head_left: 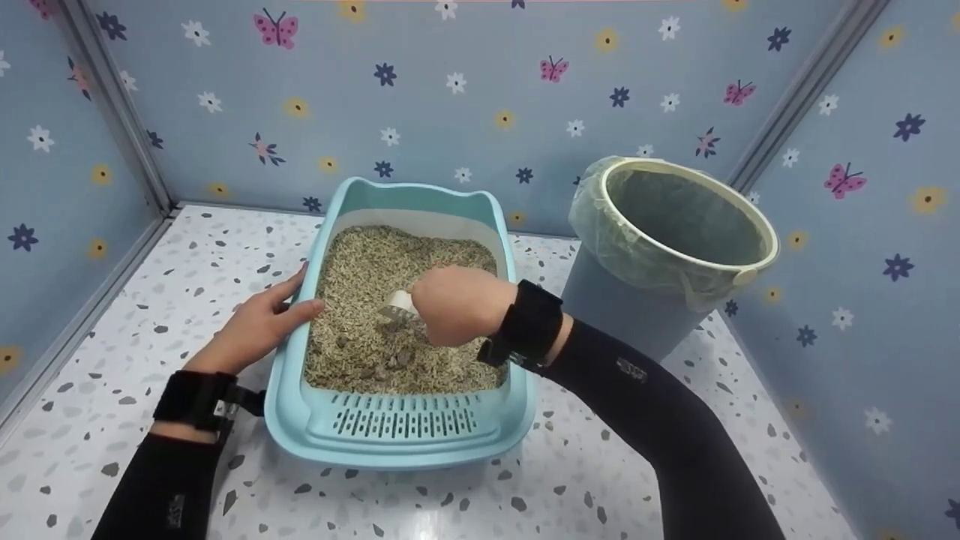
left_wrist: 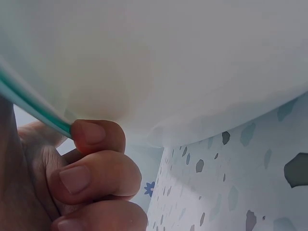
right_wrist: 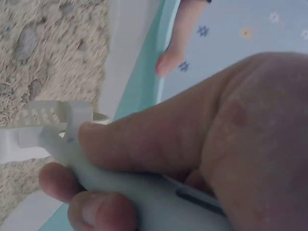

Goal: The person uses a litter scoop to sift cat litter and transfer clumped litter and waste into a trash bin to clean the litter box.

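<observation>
A light blue litter box (head_left: 397, 454) holds tan granular litter (head_left: 367, 274), with several grey clumps (head_left: 391, 364) near its front. My left hand (head_left: 259, 322) grips the box's left rim, thumb over the top. In the left wrist view its curled fingers (left_wrist: 98, 178) sit beneath the rim, against the pale outer wall (left_wrist: 202, 57). Over the middle of the litter, my right hand (head_left: 461, 304) holds a litter scoop (head_left: 397, 305). The right wrist view shows thumb and fingers wrapped around the pale handle (right_wrist: 120, 190), the slotted white head (right_wrist: 31, 142) low over the litter.
Right of the box stands a tall grey-blue bin (head_left: 619, 304) with a thin translucent liner (head_left: 626, 251) folded over its rim. Flower-patterned walls (head_left: 465, 105) rise behind and at both sides. Underneath is a white speckled surface (head_left: 187, 277). The box's front ledge has slots (head_left: 405, 416).
</observation>
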Tool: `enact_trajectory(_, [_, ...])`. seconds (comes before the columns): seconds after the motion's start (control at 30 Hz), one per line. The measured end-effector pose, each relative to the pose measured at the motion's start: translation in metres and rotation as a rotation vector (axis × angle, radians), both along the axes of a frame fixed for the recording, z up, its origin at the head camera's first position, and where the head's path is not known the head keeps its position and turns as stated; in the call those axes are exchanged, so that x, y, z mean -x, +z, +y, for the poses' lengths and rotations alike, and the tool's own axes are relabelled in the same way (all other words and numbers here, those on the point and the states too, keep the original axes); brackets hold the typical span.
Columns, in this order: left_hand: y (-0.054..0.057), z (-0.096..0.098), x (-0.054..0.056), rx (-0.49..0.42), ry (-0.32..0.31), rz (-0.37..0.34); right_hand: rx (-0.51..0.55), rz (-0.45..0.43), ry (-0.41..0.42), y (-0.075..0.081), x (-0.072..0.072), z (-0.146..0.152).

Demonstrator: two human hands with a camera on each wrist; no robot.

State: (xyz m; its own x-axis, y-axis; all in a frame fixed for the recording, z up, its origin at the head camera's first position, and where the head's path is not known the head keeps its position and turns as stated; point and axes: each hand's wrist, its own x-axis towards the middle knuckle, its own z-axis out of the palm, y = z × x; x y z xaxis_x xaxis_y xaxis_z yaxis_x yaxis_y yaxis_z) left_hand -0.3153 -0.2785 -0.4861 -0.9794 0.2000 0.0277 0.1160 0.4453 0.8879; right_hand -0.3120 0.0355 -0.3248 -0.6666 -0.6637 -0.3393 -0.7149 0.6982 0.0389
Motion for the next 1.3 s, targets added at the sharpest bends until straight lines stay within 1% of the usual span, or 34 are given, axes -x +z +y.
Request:
enact_trajectory(0.13, [0.001, 0.001, 0.001, -0.002, -0.005, 0.003, -0.028, 0.025, 0.039, 0.002, -0.017, -0.002])
enact_trajectory(0.2, [0.001, 0.001, 0.001, -0.001, -0.006, 0.002, -0.029, 0.021, 0.055, 0.003, -0.023, -0.002])
enact_trajectory(0.3, [0.001, 0.001, 0.001, 0.001, -0.007, -0.002, -0.006, 0.022, 0.089, 0.005, -0.029, 0.001])
enact_trajectory(0.37, [0.001, 0.002, 0.001, 0.002, -0.007, -0.002, 0.02, 0.033, 0.108, 0.007, -0.029, 0.004])
enact_trajectory(0.47, [0.002, 0.002, 0.001, 0.001, -0.006, -0.004, 0.062, 0.064, 0.085, 0.011, -0.022, 0.007])
enact_trajectory(0.6, [0.001, 0.002, 0.0, -0.004, -0.006, -0.013, 0.079, 0.154, 0.019, 0.007, 0.003, 0.007])
enact_trajectory(0.67, [0.0, 0.001, 0.0, -0.009, -0.006, -0.017, 0.074, 0.203, -0.01, 0.0, 0.017, 0.005])
enact_trajectory(0.73, [-0.001, 0.001, 0.0, -0.011, -0.006, -0.017, 0.066, 0.222, -0.047, -0.009, 0.031, 0.003])
enact_trajectory(0.8, [-0.001, 0.002, -0.001, -0.013, -0.007, -0.015, 0.061, 0.224, -0.075, -0.018, 0.043, 0.001])
enact_trajectory(0.9, [-0.001, 0.002, 0.0, -0.015, -0.006, -0.011, 0.037, 0.223, -0.077, -0.03, 0.055, -0.004])
enact_trajectory(1.0, [0.0, 0.003, 0.0, -0.012, -0.007, -0.007, -0.006, 0.234, -0.054, -0.04, 0.06, -0.008])
enact_trajectory(1.1, [0.0, 0.003, 0.001, -0.009, -0.006, -0.004, -0.035, 0.235, -0.034, -0.046, 0.06, -0.011])
enact_trajectory(1.2, [0.0, 0.002, 0.0, -0.006, -0.008, 0.004, -0.038, 0.222, -0.003, -0.047, 0.054, -0.014])
enact_trajectory(1.3, [-0.001, -0.001, -0.001, -0.006, -0.004, 0.01, -0.025, 0.199, 0.037, -0.044, 0.044, -0.016])
